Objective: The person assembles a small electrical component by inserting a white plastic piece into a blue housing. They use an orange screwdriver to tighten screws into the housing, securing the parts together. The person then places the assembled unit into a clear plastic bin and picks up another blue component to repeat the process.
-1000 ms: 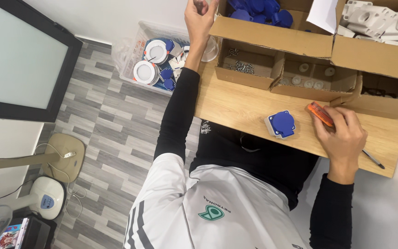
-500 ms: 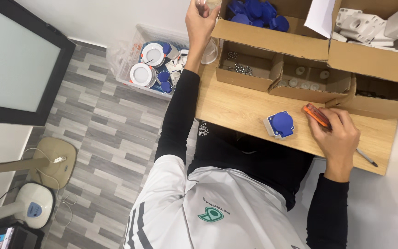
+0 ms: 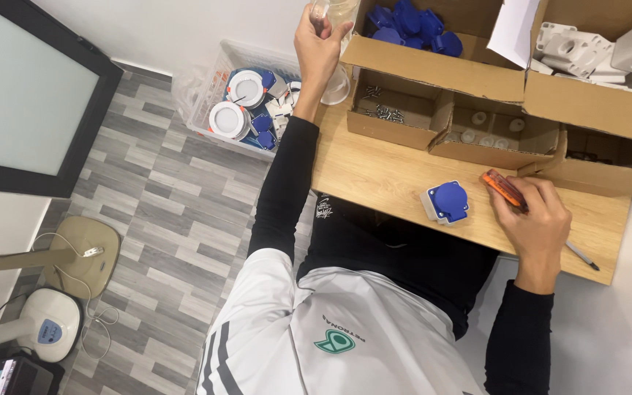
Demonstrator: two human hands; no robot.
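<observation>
At the table [image 3: 374, 172], both hands are busy.
Left hand [image 3: 317, 44] fingers wrap a clear cup [image 3: 334, 14] held up; right hand [image 3: 535, 219] fingers pinch an orange screwdriver [image 3: 502, 188] beside the blue socket [image 3: 448, 202], which lies untouched.

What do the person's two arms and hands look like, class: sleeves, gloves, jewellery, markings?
Both arms wear close-fitting long black sleeves down to the wrists. The left sleeve and the right sleeve look plain, with no markings visible. The left hand and right hand are bare: no gloves, and no rings, watch or bracelets can be seen.
</observation>
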